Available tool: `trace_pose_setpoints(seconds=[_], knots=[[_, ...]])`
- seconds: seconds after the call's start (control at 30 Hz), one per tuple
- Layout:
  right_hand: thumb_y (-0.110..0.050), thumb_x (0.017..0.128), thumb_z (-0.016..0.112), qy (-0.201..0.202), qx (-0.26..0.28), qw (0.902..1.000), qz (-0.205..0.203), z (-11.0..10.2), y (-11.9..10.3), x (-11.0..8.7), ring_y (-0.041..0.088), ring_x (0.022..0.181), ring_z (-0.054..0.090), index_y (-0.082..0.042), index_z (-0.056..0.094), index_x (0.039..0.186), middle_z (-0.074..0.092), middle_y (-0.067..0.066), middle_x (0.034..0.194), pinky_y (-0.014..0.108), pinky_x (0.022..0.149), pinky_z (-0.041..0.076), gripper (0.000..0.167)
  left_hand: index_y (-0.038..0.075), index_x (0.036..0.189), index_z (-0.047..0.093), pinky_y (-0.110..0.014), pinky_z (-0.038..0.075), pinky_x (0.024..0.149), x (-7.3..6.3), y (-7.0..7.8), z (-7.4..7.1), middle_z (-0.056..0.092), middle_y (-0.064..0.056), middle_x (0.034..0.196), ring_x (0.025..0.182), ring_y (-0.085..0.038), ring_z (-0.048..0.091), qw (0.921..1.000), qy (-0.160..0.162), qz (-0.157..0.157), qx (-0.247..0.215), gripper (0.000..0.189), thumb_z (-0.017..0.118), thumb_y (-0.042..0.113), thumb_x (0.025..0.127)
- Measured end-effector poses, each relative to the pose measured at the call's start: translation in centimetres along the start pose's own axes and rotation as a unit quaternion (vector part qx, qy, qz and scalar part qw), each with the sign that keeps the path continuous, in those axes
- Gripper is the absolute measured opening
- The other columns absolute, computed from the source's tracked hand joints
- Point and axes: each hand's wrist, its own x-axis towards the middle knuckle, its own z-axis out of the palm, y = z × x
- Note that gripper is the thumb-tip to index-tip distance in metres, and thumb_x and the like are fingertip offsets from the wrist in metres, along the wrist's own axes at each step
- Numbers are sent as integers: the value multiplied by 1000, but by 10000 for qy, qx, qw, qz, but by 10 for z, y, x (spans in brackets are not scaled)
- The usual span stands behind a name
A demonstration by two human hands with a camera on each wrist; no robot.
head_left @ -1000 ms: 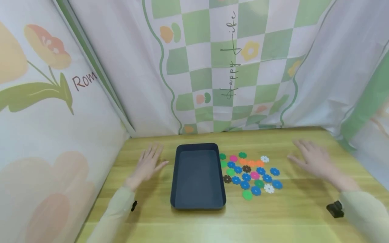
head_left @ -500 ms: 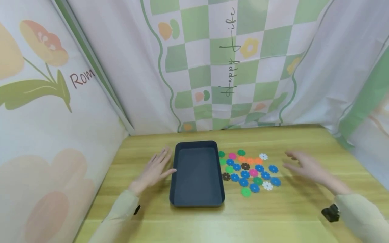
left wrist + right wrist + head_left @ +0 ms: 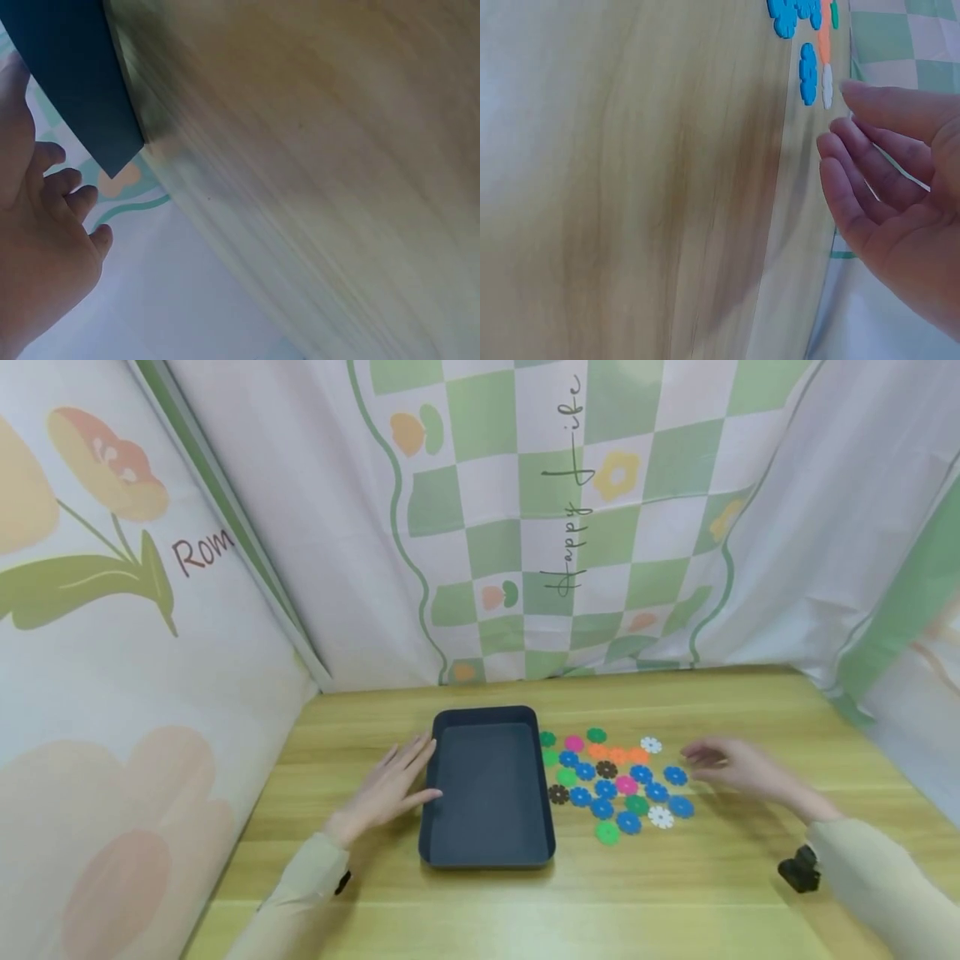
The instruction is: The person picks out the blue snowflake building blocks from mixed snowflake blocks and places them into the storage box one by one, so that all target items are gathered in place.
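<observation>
A dark rectangular tray lies on the table, and nothing is in it. My left hand is at its left side, fingers extended, with fingertips and thumb at the rim. The left wrist view shows the tray's outer wall beside that hand. Right of the tray, flower-shaped plastic discs lie spread out in blue, green, orange, pink, brown and white. My right hand hovers just right of them with loosely bent fingers, holding nothing. In the right wrist view a blue disc lies beyond its fingertips.
The wooden table meets a checked curtain at the back. A printed cloth wall stands close on the left. A small black device is at the right wrist.
My left hand has moved right to the tray's rim. The right hand has come left and lower toward the discs, its fingers bending more. Tray and discs stay where they were.
</observation>
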Motion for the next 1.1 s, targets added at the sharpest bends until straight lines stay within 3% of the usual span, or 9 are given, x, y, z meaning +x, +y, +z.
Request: trace_pose_setpoints(seconds=[0.17,0.4,1.1], knots=[[-16,84,77,-415,239,9982,373,4,-1,6,11,86,68,4,67,115,73,14,104,19,71,56,37,6,158,21,-57,21,124,0,1,4,19,-16,166,153,-33,24,9999,-38,79,-88,85,54,54,97],[-26,81,81,-548,102,9957,744,7,-6,10,13,87,66,1,69,110,73,12,102,17,70,54,42,4,158,22,-56,20,125,1,2,6,21,-17,165,152,-33,26,9999,4,89,-114,83,53,53,98],[-21,77,83,-594,46,9966,567,9,-3,19,7,82,59,-4,66,96,68,5,93,17,69,52,30,2,156,26,-52,24,125,4,0,8,24,-16,164,152,-32,28,9997,-92,55,213,78,48,52,100]])
